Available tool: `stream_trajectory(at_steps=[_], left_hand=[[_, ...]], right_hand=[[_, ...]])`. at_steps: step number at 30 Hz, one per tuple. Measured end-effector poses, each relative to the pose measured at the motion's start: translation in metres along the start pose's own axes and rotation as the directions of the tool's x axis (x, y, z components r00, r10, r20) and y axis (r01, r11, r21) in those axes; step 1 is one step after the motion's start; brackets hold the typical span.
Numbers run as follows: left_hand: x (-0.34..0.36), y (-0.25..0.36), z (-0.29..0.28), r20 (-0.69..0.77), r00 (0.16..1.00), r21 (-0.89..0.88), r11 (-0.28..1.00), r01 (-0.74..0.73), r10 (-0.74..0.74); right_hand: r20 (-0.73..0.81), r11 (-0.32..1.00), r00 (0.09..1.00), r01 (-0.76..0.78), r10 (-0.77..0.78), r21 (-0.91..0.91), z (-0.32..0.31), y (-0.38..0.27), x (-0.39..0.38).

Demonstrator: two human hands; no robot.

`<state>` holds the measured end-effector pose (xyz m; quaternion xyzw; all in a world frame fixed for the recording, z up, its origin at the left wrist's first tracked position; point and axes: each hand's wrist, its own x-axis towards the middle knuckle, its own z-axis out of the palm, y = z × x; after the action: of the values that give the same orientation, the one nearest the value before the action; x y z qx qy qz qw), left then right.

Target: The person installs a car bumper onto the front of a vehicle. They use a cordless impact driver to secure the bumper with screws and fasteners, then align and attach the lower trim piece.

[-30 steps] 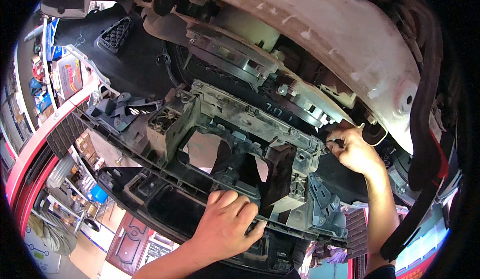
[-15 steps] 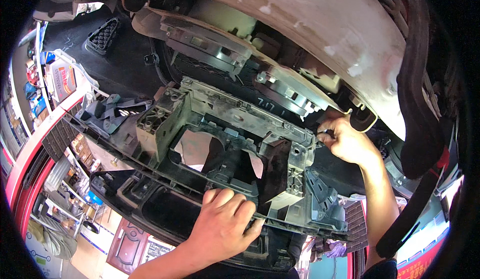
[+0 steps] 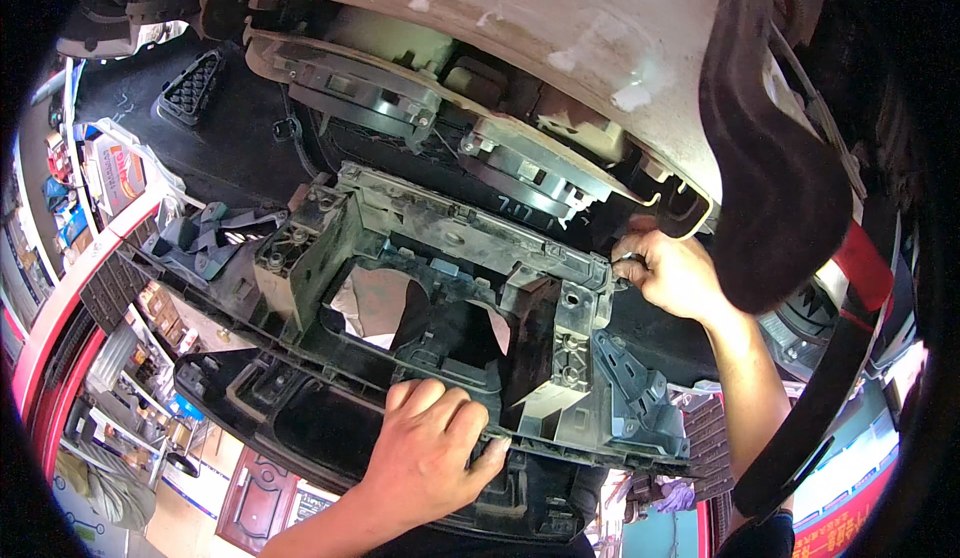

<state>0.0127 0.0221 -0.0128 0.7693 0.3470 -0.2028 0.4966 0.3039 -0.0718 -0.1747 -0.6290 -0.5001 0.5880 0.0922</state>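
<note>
Grey plastic frame (image 3: 460,237), left fingers (image 3: 427,398) clasping its near edge, tips hidden, right fingers (image 3: 634,246) bent, hold unclear

Both hands (image 3: 428,443) curled, well apart

Lighting is patchy. A hard white glare sits on the pale, dusty panel (image 3: 560,43), while the hollows beneath it sink into near-black shadow. The ribbed metallic part (image 3: 530,186) throws back small highlights. Near the wrist, the right forearm (image 3: 742,368) looks washed out; the left hand (image 3: 425,443) is more evenly lit and fairly crisp. Toward the rim, the red edge (image 3: 40,403) bends into a curve (typical fisheye), shelving (image 3: 130,433) turns soft, and bright patches at lower right bleach out. Black vignetting swallows the corners.
</note>
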Motion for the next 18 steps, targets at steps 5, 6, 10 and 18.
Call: stream_trajectory(at_steps=[5, 6, 10, 18], left_hand=[[0.0, -0.001, 0.002, -0.018, 1.0, 0.002, 1.0, 0.001, -0.001], [0.0, 0.0, 0.001, -0.015, 1.0, 0.01, 1.0, 0.0, 0.001], [0.0, 0.002, -0.004, 0.016, 1.0, 0.036, 0.999, -0.001, 0.0], [0.001, 0.001, -0.001, 0.008, 1.0, 0.017, 1.0, 0.0, 0.0]], right_hand=[[0.024, 0.998, 0.999, -0.041, 0.042, -0.053, -0.001, -0.006, 0.003], [0.042, 0.997, 0.998, -0.049, 0.052, -0.067, -0.005, -0.007, 0.003], [-0.022, 0.997, 1.0, 0.012, -0.014, -0.077, 0.0, -0.003, 0.0], [0.097, 0.985, 0.983, -0.147, 0.156, -0.094, -0.01, -0.012, 0.005]])
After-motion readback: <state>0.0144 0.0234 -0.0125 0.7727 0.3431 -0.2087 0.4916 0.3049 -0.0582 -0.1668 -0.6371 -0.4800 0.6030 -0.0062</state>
